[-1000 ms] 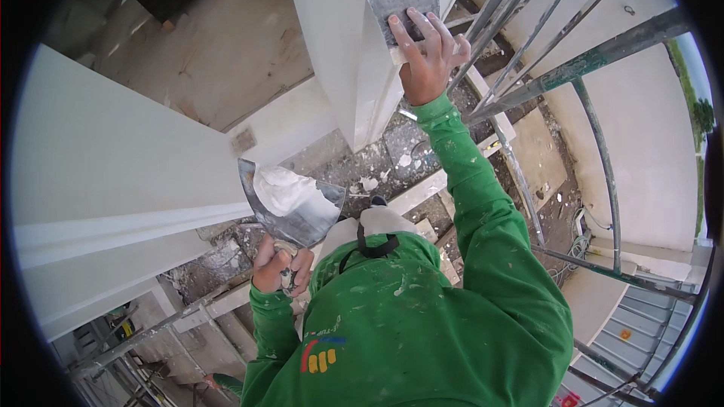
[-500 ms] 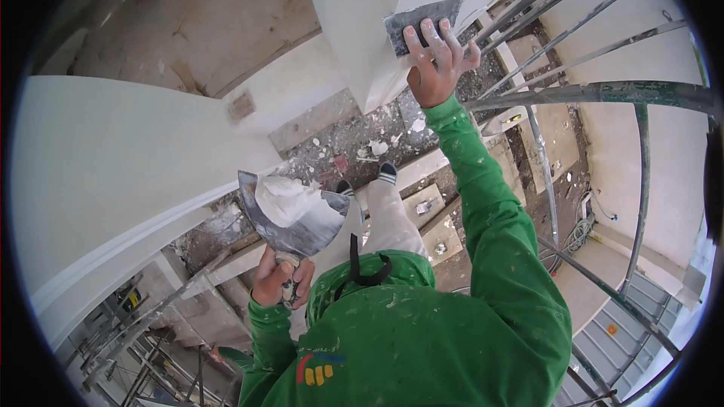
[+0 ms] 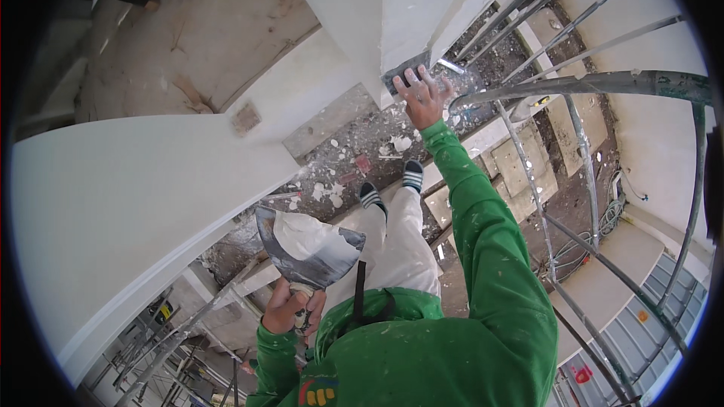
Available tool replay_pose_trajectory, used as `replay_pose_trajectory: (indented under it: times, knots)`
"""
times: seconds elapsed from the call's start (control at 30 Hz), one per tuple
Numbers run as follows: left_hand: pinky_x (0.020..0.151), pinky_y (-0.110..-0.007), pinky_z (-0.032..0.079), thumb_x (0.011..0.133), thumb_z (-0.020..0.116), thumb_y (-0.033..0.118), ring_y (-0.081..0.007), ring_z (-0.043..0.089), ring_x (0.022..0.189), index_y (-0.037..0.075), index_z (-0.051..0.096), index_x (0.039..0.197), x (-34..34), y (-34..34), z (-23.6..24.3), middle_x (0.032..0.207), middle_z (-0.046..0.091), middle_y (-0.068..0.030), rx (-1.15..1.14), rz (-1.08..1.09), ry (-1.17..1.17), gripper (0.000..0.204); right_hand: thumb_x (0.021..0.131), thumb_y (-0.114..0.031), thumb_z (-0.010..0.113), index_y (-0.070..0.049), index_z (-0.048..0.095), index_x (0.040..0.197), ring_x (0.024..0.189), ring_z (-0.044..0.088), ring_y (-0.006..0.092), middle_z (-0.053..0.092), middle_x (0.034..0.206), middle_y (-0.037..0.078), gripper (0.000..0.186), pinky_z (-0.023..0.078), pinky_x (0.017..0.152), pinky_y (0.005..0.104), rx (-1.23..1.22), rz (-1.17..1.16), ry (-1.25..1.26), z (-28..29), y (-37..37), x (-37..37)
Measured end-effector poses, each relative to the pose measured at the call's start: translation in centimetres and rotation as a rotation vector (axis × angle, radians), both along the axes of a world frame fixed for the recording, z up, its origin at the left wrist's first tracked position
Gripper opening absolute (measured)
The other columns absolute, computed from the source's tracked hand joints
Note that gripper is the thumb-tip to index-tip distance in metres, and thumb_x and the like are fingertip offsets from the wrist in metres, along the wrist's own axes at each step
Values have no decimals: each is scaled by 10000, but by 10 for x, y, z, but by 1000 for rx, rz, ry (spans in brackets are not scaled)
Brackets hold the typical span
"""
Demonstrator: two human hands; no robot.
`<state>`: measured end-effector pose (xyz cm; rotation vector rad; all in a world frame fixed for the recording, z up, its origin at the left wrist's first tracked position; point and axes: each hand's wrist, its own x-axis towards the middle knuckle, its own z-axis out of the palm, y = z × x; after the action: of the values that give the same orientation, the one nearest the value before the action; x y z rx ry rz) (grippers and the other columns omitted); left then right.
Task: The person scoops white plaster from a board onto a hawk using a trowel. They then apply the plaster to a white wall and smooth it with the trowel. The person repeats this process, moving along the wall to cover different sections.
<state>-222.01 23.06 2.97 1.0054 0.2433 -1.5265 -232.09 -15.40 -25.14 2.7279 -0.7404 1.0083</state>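
My left hand (image 3: pixel 292 309) is closed around the handle of a wide putty knife (image 3: pixel 305 260), held up in front of my body. A heap of white putty (image 3: pixel 305 234) lies on its blade. With my arm stretched out, my right hand (image 3: pixel 424 96) presses a flat grey scraper blade (image 3: pixel 394 80) against the lower part of a white wall corner (image 3: pixel 388 38). Its fingers lie over the face of the blade; the thumb's grip is hidden.
Metal scaffold tubes (image 3: pixel 588 84) run along my right side. Below, white putty scraps (image 3: pixel 326 194) litter the dirty ground around my sandalled feet (image 3: pixel 412 175). A long white wall (image 3: pixel 136 203) curves along the left. Coiled hose (image 3: pixel 615 211) lies at the right.
My right hand and the scraper blade have moved down the wall corner. The putty knife in my left hand has shifted slightly right and down in the view, and my head view has tilted.
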Motion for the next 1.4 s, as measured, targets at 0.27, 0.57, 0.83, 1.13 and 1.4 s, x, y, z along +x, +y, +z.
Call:
replay_pose_trajectory:
  times: [0.27,0.57,0.83,1.13,1.4]
  knots:
    - [395,-292,449,933,593,296,-183,513,584,37,283,1339,-4,-29,7,774,454,-84,-139,-183,-139,573,776,-24,570,-249,527,1319,1256,465,197,498,1362,-11,589,250,1031,500,354,-21,165,-15,25,-42]
    - [421,-237,438,969,542,317,-131,511,635,73,231,1393,-21,-49,36,842,455,-78,-485,-312,162,579,899,93,405,53,403,1365,1266,473,397,479,1353,267,468,365,1056,428,1023,292,-428,274,132,-94]
    - [392,-237,402,963,559,319,-112,502,564,15,265,1375,-3,-67,71,806,483,-74,-722,-418,-5,591,811,89,531,54,436,1348,1273,440,348,415,1394,232,547,353,1057,375,1024,474,22,332,140,-99]
    - [409,-228,388,953,558,160,-65,472,500,-5,443,1237,9,-37,111,811,542,-42,-279,-418,-928,348,759,-58,660,-107,687,1084,1088,611,267,656,1142,78,329,298,1052,505,152,365,18,439,125,-91]
    - [438,-271,386,943,583,163,-97,509,554,-14,531,1050,-2,-45,152,727,557,-77,-292,-168,-1096,213,753,-208,679,-257,682,1097,1075,605,115,658,1143,-83,348,209,1053,498,-3,626,174,472,138,-53]
